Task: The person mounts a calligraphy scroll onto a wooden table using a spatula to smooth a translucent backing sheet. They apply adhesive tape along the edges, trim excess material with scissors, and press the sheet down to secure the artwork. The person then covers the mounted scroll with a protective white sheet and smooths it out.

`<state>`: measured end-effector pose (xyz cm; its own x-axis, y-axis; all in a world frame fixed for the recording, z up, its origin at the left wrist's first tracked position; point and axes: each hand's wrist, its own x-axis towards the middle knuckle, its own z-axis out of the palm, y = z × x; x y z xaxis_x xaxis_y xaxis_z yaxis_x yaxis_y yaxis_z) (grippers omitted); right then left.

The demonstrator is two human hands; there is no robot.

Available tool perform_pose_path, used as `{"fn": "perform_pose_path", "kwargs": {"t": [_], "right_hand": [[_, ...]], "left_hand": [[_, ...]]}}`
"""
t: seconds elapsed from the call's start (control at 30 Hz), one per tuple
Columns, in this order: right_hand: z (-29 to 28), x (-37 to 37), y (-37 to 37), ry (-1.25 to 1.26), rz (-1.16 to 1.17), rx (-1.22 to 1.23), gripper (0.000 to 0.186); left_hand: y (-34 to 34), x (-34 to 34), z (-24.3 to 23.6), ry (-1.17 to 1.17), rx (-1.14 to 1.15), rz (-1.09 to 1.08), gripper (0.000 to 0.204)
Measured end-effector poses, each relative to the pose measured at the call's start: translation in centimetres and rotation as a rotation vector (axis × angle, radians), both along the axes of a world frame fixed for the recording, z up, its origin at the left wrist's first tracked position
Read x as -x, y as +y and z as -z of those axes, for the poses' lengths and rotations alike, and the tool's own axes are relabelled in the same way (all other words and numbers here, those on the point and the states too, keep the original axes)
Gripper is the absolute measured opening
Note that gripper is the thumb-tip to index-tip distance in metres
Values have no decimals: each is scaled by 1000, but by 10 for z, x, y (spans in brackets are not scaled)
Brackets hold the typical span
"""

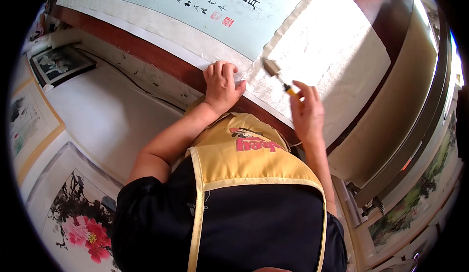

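My right hand [308,111] is closed round the yellow handle of what looks like a small tacking iron [271,68]. Its brownish flat head meets the white paper strip [312,42] beside a seam. Left of that seam lies a pale blue calligraphy sheet [195,8] with black characters and red seals, bordered in cream. My left hand [222,84] rests at the near edge of this border, fingers bent together and thumb reaching toward the seam's lower end. Its fingertips are partly hidden, but they appear to hold the paper's edge.
The work lies on a red-brown table [161,50] along my front. A framed picture [61,64] and a peony painting [88,233] stand to my left. On the right are a long beige panel [376,135] with a dark rail and a green landscape painting [410,203].
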<state>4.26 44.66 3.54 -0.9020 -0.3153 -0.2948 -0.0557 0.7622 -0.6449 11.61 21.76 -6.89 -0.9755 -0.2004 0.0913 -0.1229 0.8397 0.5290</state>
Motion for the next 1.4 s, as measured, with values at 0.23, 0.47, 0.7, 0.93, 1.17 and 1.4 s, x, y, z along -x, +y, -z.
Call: {"fn": "perform_pose_path", "kwargs": {"t": [0.23,0.47,0.7,0.93,1.17,1.4], "right_hand": [[24,-35,-28,138,-11,-35,10],[25,-38,-47,72,117,-95,9],[23,-71,-60,16,229,-75,12],[14,-87,-80,20,301,-106,12],[-5,-81,-10,-88,773,288,10],[-8,17,25,-249,1034,632,13]], "left_hand": [[-11,8,-2,-19,-1,101,44],[-33,19,-6,-5,-64,272,43],[-98,56,-22,99,-120,342,30],[-109,122,-25,104,-87,625,25],[-77,151,-5,2,-194,1301,42],[-55,207,20,90,60,1644,57]]}}
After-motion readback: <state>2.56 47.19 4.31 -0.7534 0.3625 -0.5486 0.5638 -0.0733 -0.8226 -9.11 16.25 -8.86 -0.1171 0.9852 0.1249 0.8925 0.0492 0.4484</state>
